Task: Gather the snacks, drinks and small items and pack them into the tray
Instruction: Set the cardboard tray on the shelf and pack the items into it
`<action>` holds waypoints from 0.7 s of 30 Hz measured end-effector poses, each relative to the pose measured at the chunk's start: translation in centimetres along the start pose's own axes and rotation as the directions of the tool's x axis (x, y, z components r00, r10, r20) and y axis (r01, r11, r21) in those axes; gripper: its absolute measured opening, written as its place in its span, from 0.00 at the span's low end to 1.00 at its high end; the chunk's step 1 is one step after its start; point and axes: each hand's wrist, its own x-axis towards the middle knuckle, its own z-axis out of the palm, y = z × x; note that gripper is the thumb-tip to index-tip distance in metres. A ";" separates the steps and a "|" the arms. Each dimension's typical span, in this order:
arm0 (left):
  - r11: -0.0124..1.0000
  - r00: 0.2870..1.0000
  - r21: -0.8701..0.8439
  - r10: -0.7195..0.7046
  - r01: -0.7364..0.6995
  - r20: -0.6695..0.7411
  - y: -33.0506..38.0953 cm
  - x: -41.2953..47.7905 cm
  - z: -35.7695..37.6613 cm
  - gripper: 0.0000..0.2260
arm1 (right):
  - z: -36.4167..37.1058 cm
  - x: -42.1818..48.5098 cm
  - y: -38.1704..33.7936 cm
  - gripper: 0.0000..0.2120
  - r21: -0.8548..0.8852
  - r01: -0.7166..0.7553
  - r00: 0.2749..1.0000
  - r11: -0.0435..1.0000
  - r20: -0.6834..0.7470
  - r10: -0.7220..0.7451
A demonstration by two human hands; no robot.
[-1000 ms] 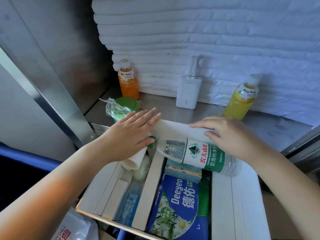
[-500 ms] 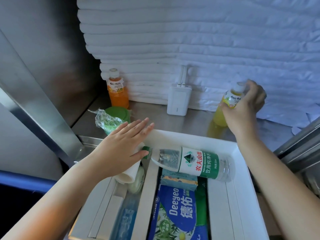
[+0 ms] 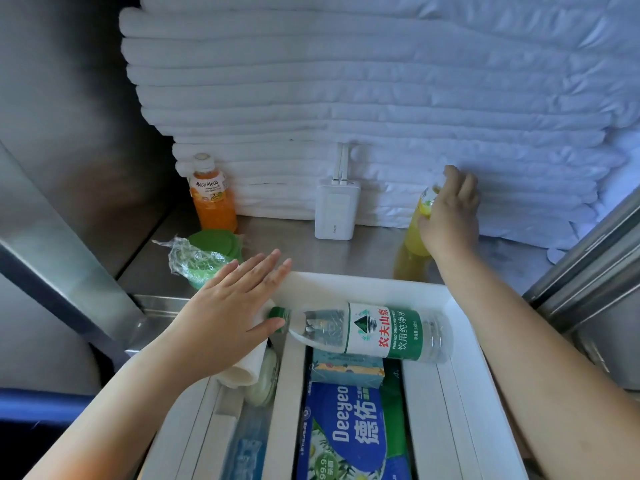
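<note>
The white tray (image 3: 367, 284) sits in front of me with a water bottle (image 3: 367, 332) lying across its far end, a small carton (image 3: 348, 370) and a blue Deeyeo wipes pack (image 3: 346, 434) below it. My left hand (image 3: 225, 313) lies flat, fingers apart, on the tray's far left corner over a white roll (image 3: 242, 370). My right hand (image 3: 450, 216) grips the yellow drink bottle (image 3: 414, 237) standing on the steel shelf (image 3: 298, 244) at the back right. An orange Mogu Mogu bottle (image 3: 212, 195) stands at the back left.
A white power bank (image 3: 336, 209) leans against stacked white towels (image 3: 346, 98) at the back. A green lidded cup in plastic wrap (image 3: 204, 254) lies left of the tray. Steel walls and rails close in both sides.
My right hand left the water bottle in the tray, reached back right and closed around the yellow bottle. The left hand stayed on the tray corner.
</note>
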 end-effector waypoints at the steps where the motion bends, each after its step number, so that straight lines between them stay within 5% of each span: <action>1: 1.000 1.000 -0.002 -0.003 0.003 0.001 0.0 0.0 0.0 0.32 | 0.1 0.1 0.1 0.35 -0.021 -0.008 1.000 1.000 -0.003 0.008; 11: 1.000 1.000 0.018 -0.005 0.005 -0.017 0.0 0.1 -0.1 0.31 | -0.1 -0.5 0.2 0.35 0.089 -0.095 0.989 0.992 0.123 0.083; 21: 1.000 1.000 -0.019 -0.010 0.009 -0.015 0.1 0.2 -0.3 0.31 | -2.1 -1.9 0.0 0.36 0.253 -0.016 0.998 0.967 0.061 0.001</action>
